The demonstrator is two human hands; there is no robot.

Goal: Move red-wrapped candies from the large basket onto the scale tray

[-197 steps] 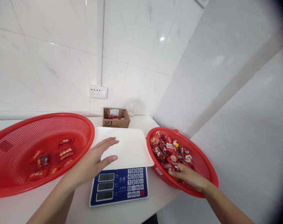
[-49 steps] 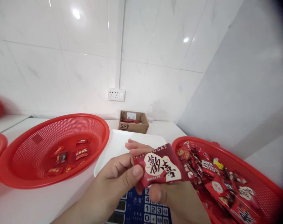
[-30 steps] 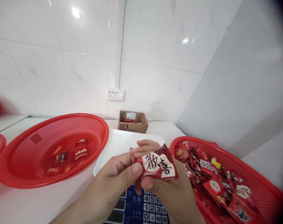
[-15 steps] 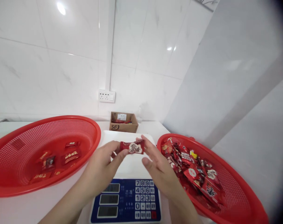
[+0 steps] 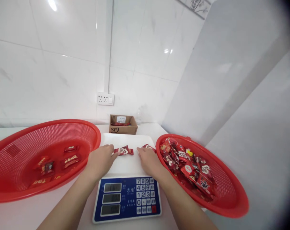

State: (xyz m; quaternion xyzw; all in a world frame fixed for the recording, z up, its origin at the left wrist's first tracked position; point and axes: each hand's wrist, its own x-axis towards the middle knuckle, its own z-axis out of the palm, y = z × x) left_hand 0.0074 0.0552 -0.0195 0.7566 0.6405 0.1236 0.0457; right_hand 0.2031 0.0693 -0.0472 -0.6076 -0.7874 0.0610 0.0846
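Note:
A red candy packet (image 5: 123, 150) lies on the white platter (image 5: 125, 166) of a blue-faced scale (image 5: 127, 199). My left hand (image 5: 100, 160) rests on the platter's left side, fingers curled, their tips pinching the packet's left end. My right hand (image 5: 148, 162) lies on the platter's right side with its fingers stretched out flat. A second red packet (image 5: 148, 147) sits just beyond its fingertips, at the platter's right edge. I cannot tell whether that hand touches it.
A large red mesh basket (image 5: 92, 134) at left holds several red packets. A smaller red basket (image 5: 231, 204) at right is heaped with packets. An open cardboard box (image 5: 122, 128) stands by the tiled wall, below a socket (image 5: 105, 99).
Both hands have dropped from mid-air onto the scale's platter, bringing the packet down with them. My right hand has let go of it. The view has tilted and pulled back.

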